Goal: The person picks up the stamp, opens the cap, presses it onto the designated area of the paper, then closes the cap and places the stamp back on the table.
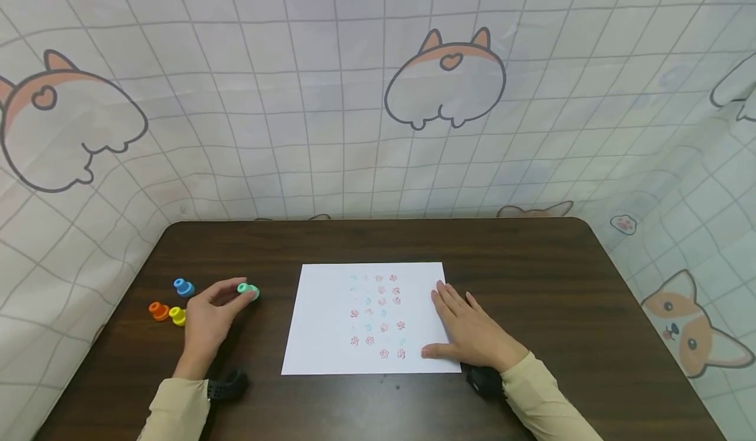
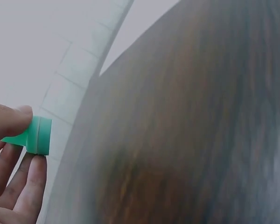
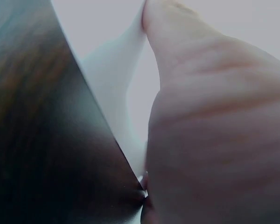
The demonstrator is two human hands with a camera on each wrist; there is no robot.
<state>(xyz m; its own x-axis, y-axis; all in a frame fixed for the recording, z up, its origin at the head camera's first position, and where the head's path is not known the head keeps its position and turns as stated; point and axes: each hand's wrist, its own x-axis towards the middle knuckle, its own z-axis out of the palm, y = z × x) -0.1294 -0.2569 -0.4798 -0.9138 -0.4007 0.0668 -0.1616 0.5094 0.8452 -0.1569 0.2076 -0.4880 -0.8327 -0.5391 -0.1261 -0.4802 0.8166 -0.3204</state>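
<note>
A small green stamp (image 1: 249, 290) is pinched between the thumb and fingers of my left hand (image 1: 209, 319), held left of the paper. In the left wrist view the green stamp (image 2: 38, 135) shows its round, wide end pointing right. My right hand (image 1: 472, 333) rests flat on the right edge of a white sheet of paper (image 1: 321, 323), fingers straight. Rows of small red and pale blue-green prints, several of them flowers, mark the sheet's middle and right. In the right wrist view the right thumb and palm (image 3: 214, 116) fill much of the picture, with the paper's edge beneath.
Left of my left hand stand a blue stamp (image 1: 184, 288), an orange stamp (image 1: 158, 311) and a yellow stamp (image 1: 177, 315), close together. The dark wooden table (image 1: 531, 264) ends at the back against a white gridded curtain (image 1: 354, 132) with cartoon dogs.
</note>
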